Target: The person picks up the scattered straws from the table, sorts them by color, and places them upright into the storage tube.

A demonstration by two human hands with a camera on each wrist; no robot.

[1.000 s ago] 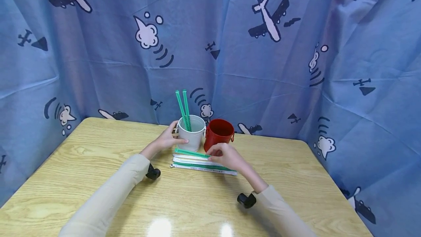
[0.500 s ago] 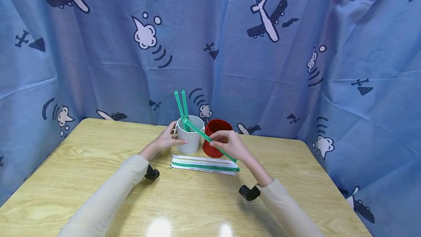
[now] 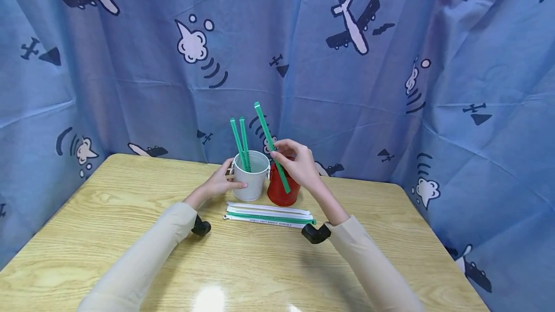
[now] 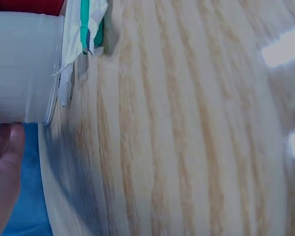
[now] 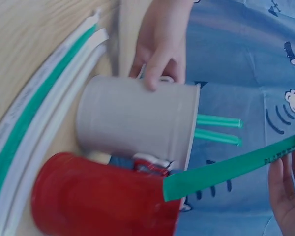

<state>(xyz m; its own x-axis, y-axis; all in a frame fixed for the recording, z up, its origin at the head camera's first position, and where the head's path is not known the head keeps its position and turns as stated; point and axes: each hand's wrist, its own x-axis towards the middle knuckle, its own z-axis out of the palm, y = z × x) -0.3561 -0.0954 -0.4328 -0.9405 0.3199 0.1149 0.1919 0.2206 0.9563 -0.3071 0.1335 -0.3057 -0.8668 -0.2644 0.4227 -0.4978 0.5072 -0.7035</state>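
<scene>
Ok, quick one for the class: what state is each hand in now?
Left hand: closed, holding the white bucket at its side.
Right hand: closed, pinching a green stick.

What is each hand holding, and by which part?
The right hand pinches a green wrapped straw near its middle; the left hand grips the white bucket by its side.

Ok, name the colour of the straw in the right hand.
Green straw, with dark lettering; best seen in the right wrist view.
</scene>
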